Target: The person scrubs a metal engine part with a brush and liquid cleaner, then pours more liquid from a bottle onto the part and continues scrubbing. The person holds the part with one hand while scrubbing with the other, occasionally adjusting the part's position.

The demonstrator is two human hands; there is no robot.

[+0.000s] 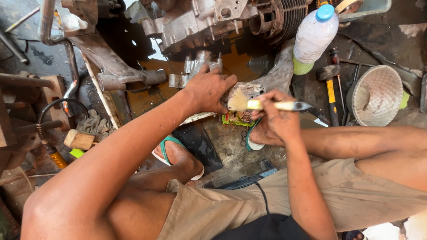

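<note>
Steadying a grey metal casting (249, 91) on the oily floor, the left hand (209, 91) presses flat, fingers spread; the right hand (273, 122), fingers closed round a paintbrush (267, 105), holds bristles at its near edge; short, light strokes would probably clean best.

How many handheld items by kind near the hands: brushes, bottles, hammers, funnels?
Brush: 1, in the right hand
Plastic bottle: 1
Hammer: 1
Funnel: 1
Total: 4
The left hand rests on a metal engine part, not counted.
</note>
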